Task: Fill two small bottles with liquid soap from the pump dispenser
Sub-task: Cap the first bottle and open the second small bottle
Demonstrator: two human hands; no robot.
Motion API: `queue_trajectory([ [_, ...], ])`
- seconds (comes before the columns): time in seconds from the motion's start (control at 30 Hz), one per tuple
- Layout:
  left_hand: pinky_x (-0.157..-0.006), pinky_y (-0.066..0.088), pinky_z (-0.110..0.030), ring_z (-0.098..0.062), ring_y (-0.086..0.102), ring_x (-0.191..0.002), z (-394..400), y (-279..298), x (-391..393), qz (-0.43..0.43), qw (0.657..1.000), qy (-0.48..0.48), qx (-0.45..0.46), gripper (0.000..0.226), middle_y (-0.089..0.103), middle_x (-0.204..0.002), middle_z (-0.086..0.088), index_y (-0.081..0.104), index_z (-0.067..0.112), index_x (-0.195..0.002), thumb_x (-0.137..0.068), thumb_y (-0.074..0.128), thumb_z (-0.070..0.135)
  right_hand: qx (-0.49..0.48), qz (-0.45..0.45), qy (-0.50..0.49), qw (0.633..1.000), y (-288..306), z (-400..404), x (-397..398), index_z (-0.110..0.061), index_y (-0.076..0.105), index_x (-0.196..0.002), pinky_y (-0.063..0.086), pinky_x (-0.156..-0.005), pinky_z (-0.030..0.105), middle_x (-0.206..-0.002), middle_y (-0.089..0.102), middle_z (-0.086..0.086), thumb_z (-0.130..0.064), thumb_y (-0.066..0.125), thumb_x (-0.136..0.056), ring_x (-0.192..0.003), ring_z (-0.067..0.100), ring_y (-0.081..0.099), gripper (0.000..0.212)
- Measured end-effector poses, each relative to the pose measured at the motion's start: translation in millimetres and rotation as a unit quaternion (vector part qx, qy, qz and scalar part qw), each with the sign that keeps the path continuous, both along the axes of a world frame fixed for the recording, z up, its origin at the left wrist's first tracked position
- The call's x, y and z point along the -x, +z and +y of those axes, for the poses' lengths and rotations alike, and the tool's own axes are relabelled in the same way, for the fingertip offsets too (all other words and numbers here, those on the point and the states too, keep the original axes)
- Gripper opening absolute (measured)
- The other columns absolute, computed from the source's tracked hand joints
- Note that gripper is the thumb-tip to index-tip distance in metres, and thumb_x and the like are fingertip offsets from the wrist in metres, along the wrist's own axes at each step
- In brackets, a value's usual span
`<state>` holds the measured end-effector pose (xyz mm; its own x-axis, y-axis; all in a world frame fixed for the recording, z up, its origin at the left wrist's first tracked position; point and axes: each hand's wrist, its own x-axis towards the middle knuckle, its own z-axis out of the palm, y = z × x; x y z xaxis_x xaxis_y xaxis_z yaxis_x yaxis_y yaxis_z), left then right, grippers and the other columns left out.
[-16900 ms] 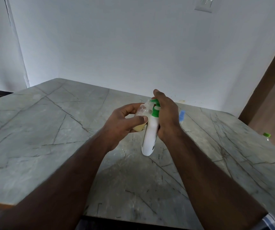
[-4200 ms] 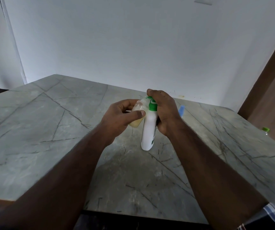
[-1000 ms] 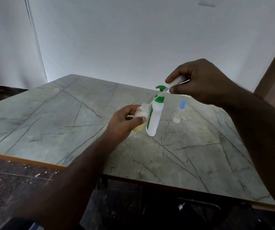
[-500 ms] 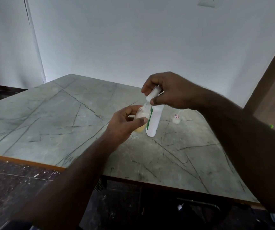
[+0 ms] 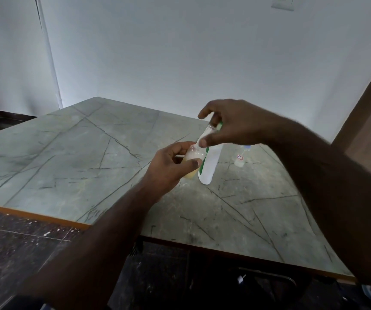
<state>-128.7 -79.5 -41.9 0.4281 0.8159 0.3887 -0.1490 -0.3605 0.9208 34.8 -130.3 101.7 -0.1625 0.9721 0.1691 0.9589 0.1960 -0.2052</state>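
Note:
My left hand [image 5: 169,166] grips a small clear bottle [image 5: 194,155] holding pale yellow soap, just above the table. My right hand [image 5: 231,124] pinches a white cap [image 5: 207,134] right at that bottle's neck. Whether the cap is seated on the neck I cannot tell. Directly behind stands the white pump dispenser [image 5: 210,166] with a green stripe; its green pump top is mostly hidden by my right hand. A second small bottle [image 5: 240,158] with a red-and-white label stands on the table to the right, its top covered by my right wrist.
The grey marble-patterned table [image 5: 68,157] has an orange front edge and meets a white wall behind. A brown door frame [image 5: 368,104] rises at the right. Dark speckled floor [image 5: 23,249] lies below the table's near edge.
My right hand left the pump top, picked up the white cap and brought it down to the neck of the bottle in my left hand. My left hand stayed put.

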Motion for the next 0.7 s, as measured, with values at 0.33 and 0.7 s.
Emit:
queue_trajectory([
  [0.33, -0.085, 0.062, -0.035, -0.019, 0.073, -0.102, -4, 1, -1, -0.004, 1.000, -0.005, 0.005, 0.035, 0.074, -0.117, 0.002, 0.068, 0.034, -0.111, -0.086, 0.078, 0.010, -0.044, 0.010, -0.060, 0.997, -13, 3, 9, -0.022, 0.059, -0.106, 0.044, -0.050, 0.017, -0.073, 0.071, -0.005, -0.064, 0.067, -0.080, -0.050, 0.001, 0.064, 0.050],
  [0.7, -0.085, 0.061, -0.032, -0.016, 0.072, -0.102, -3, 0, -1, 0.004, 1.000, -0.004, 0.003, 0.035, 0.073, -0.119, 0.004, 0.068, 0.029, -0.117, -0.087, 0.077, 0.014, -0.079, 0.062, -0.092, 0.991, -17, 1, 13, -0.015, 0.061, -0.109, 0.057, -0.061, 0.027, -0.077, 0.069, -0.004, -0.059, 0.070, -0.080, -0.055, 0.004, 0.068, 0.054],
])
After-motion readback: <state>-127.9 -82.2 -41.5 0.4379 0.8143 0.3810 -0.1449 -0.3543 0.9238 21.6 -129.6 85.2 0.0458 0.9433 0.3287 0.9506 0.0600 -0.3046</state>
